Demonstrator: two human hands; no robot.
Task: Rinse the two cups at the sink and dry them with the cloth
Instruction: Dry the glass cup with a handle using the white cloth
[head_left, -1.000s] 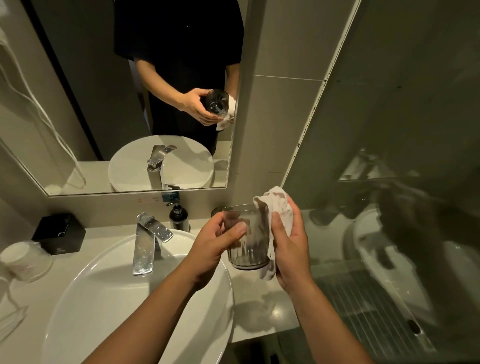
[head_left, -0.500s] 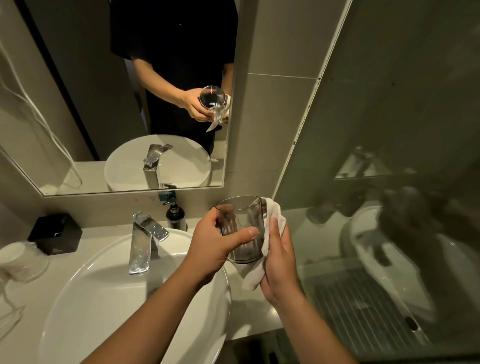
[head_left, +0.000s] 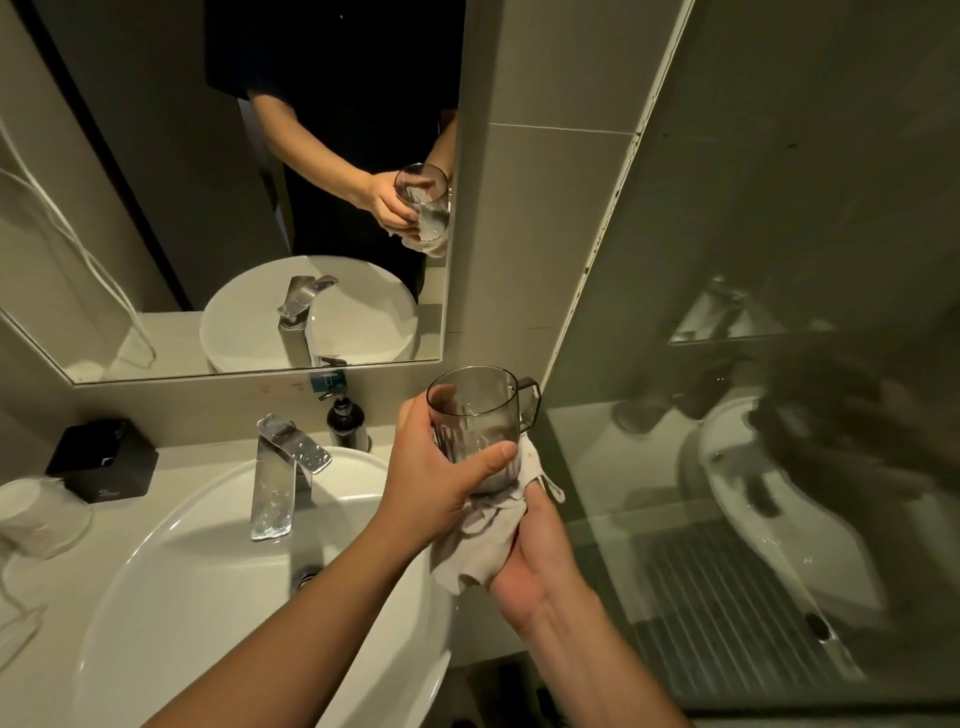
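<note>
A smoky see-through cup (head_left: 480, 415) with a handle on its right side is held upright over the right edge of the white sink (head_left: 171, 587). My left hand (head_left: 436, 478) is wrapped around the cup's lower body. My right hand (head_left: 535, 561) presses a crumpled white cloth (head_left: 480, 540) against the cup's base from below. A second clear cup (head_left: 39, 514) stands upside down on the counter at the far left.
A chrome faucet (head_left: 283, 473) rises behind the sink, with a dark soap pump bottle (head_left: 345, 423) beside it. A black box (head_left: 104, 460) sits left on the counter. The mirror (head_left: 234, 182) is above; a glass shower partition (head_left: 753, 415) stands close on the right.
The cloth has slid from the cup's right side down to under its base with my right hand. The cup has turned so its handle shows on the right.
</note>
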